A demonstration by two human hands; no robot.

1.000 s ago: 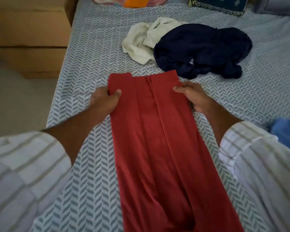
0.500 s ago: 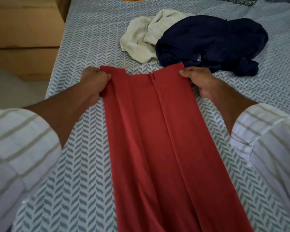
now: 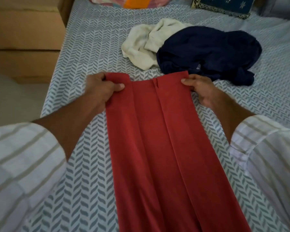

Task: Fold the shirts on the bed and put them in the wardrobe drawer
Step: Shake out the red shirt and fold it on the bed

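Both hands, left hand (image 3: 100,88) and right hand (image 3: 200,88), pinch the far corners of the long folded red cloth shirt (image 3: 164,148) lying on the chevron-patterned bed sheet (image 3: 84,164), with crumpled cream shirt (image 3: 144,46) and navy shirt (image 3: 208,51) just beyond.

No writing, label, brand, number or sign is showing legibly anywhere in the head view.
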